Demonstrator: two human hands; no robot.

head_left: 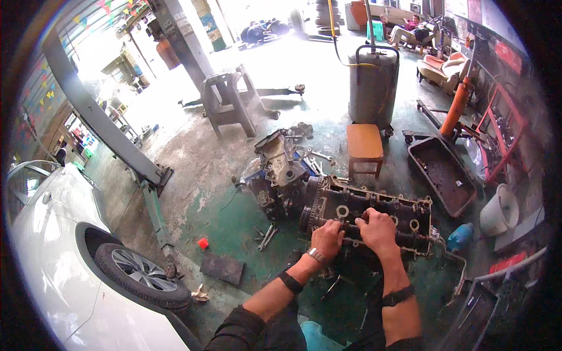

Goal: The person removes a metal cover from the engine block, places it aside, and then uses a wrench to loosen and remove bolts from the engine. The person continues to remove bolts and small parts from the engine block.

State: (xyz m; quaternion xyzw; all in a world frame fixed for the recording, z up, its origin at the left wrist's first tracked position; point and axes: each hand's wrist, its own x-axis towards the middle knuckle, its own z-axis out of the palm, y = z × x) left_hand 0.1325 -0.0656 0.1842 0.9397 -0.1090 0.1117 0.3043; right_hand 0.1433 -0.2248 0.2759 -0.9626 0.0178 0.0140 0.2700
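Note:
An engine [383, 206] with its top uncovered lies before me, showing its dark inner parts and pale round rings along the middle. Over its near edge, my left hand [328, 238] is closed, fingers and thumb drawn together. Just to its right, my right hand [377, 231] is also closed, fingertips bent down toward the engine top. Whatever is between the fingers of either hand is too small or hidden to make out. Beyond the engine's left end sits a pale metal engine cover [281, 157]. Several wrenches [316, 158] lie behind the engine.
More wrenches [267, 237] and a dark block [222, 268] lie on the floor at left, near a white car [64, 234]. A small wooden stool [364, 143] and grey tank [374, 88] stand behind. To the right are a black tray [443, 175], blue bottle [461, 237] and white bucket [499, 210].

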